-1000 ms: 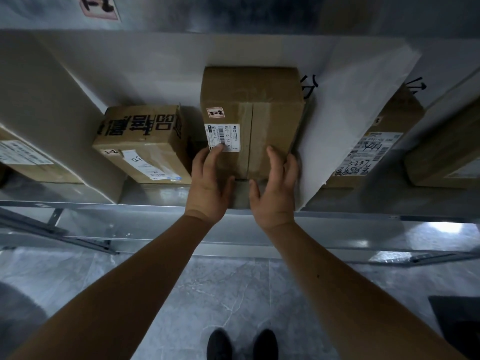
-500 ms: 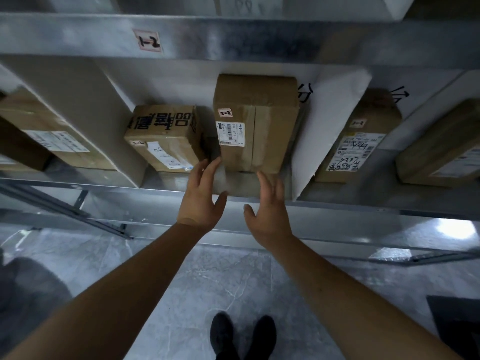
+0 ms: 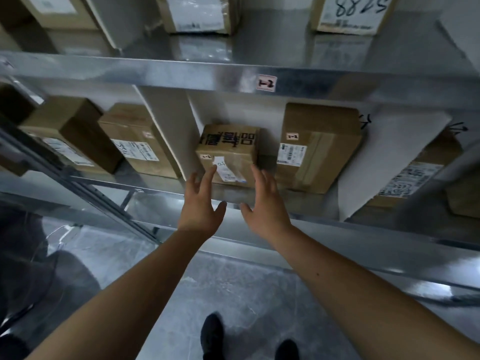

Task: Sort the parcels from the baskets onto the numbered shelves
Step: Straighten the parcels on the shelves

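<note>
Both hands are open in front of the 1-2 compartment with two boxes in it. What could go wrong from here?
1. The tall box stands on end with a gap beside the printed box; a nudge might tip it.
2. The left hand and right hand hover close to the printed box and may shift it.
3. The white divider leans, so bumping it could disturb neighbouring parcels.
</note>
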Tool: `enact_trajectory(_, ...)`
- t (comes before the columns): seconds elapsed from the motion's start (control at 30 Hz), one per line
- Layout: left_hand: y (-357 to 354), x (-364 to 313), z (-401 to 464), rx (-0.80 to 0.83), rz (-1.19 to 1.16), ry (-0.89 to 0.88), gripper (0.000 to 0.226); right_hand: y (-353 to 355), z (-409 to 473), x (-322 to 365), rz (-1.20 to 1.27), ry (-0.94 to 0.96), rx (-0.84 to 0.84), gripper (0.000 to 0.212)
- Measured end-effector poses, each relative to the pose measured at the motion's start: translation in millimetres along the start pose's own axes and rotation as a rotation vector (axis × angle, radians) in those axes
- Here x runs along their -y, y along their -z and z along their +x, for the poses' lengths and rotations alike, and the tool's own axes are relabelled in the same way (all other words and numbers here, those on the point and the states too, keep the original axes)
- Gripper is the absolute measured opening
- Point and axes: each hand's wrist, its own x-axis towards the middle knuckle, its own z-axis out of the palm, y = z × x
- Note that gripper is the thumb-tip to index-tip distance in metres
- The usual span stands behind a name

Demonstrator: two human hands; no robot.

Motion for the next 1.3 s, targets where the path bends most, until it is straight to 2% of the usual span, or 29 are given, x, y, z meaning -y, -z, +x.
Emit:
enact_trajectory(0.3,-13.2,35.8,44.7,0.103,-0.226,-0.095,0.108,-31.0,28.9,11.6,0.016,-0.080,-0.152,0.116)
enact_trajectory(0.63,-30.4,47.5,69.4,0.128,-0.355,-0.102,0.108,-45.3,48.2,6.2,0.115,-0.072,-0.241,0.114)
enact_trajectory(1.03,-23.5,40.7,74.0,0.143,-0.326,-0.057,0.101,-30.8,56.1,-5.7,0.096,-0.058,-0.116,0.118)
enact_trajectory(1.2,-16.1,34.9,66.6,0.140,-0.246,-0.052,0.105,-13.5,43.7,1.6,0.063,-0.039,-0.070,0.123)
enact_trajectory(1.3,-5.0,29.7,52.6,0.154,-0.190,-0.042,0.102,-5.6,24.5,3.0,0.027,-0.013,-0.012,0.113)
